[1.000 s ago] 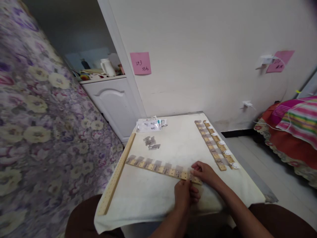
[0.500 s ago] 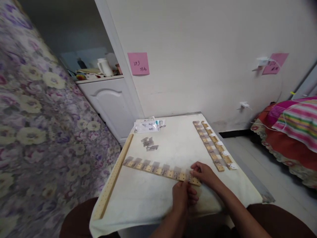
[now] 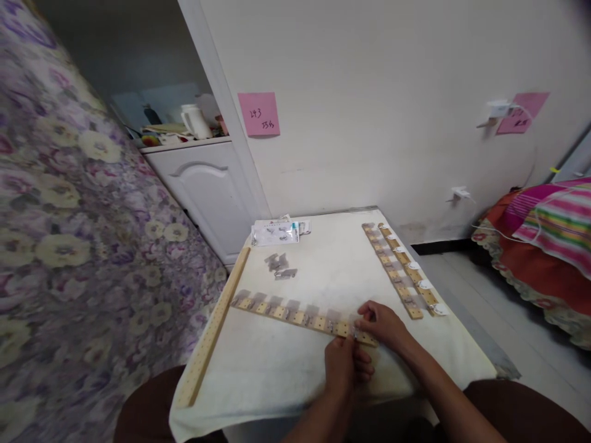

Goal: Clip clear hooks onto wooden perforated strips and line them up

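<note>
A narrow wooden strip [image 3: 295,317] with holes lies slantwise across the white-covered table. Small metal clips and see-through grey tabs line it at intervals. At its right end, my left hand [image 3: 341,364] is closed against the near edge, thumb and forefinger at the strip, other fingers curled beneath. My right hand [image 3: 382,322] comes from the right, thumb and forefinger pinched at the last tab and its metal clip [image 3: 355,333]. The fingers partly hide that clip and the strip's end. A small pile of loose grey tabs with metal parts [image 3: 279,266] lies farther back.
Two more hole-drilled strips lie at the right: one with grey tabs [image 3: 391,271], one with white round pieces [image 3: 412,266]. A long bare wooden bar [image 3: 213,332] runs along the left edge. Flat plastic packages [image 3: 276,233] lie at the back left. A wall [image 3: 332,172] stands behind the table.
The view has shifted slightly. Both hands stay at the strip's right end in nearly the same pose.
</note>
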### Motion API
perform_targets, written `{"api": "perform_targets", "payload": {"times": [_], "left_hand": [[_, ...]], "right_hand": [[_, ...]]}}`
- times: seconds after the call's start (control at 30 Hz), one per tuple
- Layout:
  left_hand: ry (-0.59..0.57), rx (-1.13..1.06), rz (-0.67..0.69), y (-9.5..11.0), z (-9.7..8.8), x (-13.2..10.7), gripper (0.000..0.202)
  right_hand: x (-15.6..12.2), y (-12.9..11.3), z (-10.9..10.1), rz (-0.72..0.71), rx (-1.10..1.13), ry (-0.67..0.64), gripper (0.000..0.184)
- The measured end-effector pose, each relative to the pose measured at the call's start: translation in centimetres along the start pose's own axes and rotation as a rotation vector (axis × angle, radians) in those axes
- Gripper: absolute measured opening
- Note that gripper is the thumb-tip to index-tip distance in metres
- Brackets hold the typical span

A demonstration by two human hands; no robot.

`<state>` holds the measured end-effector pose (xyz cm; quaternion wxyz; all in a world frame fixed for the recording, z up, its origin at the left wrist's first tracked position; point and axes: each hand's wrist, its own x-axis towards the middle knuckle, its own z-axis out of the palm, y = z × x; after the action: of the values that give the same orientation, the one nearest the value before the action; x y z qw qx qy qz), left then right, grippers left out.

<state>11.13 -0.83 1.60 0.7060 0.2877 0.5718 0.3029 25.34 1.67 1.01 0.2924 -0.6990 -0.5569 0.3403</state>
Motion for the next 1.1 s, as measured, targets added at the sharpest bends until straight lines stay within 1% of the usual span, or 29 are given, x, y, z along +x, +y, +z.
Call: {"api": "perform_targets", "payload": {"times": [0.17, 0.37, 0.63, 0.77, 0.97, 1.1], "left_hand": [[0.011, 0.011, -0.001, -0.2, 0.0, 0.0, 0.025], [0.020, 0.008, 0.029, -0.8, -0.1, 0.0, 0.026], [0.012, 0.020, 0.025, -0.9, -0.1, 0.1, 0.027], [0.020, 0.024, 0.018, -0.9, 0.1, 0.1, 0.026], [0.013, 0.039, 0.037, -0.8, 0.1, 0.1, 0.026], [-0.022, 0.048, 0.055, -0.7, -0.1, -0.1, 0.022]], "right_hand": [[0.1, 0.3, 0.2, -0.017, 0.009, -0.021, 0.024], [0.4, 0.9, 0.7, -0.025, -0.024, -0.054, 0.031], [0.7, 1.8, 1.3, -0.001, -0.044, -0.048, 0.032], [0.8, 2.3, 1.5, 0.001, -0.019, -0.045, 0.031], [0.6, 1.8, 1.6, -0.017, -0.010, -0.027, 0.029], [0.1, 1.7, 1.4, -0.069, 0.010, 0.012, 0.032]]}}
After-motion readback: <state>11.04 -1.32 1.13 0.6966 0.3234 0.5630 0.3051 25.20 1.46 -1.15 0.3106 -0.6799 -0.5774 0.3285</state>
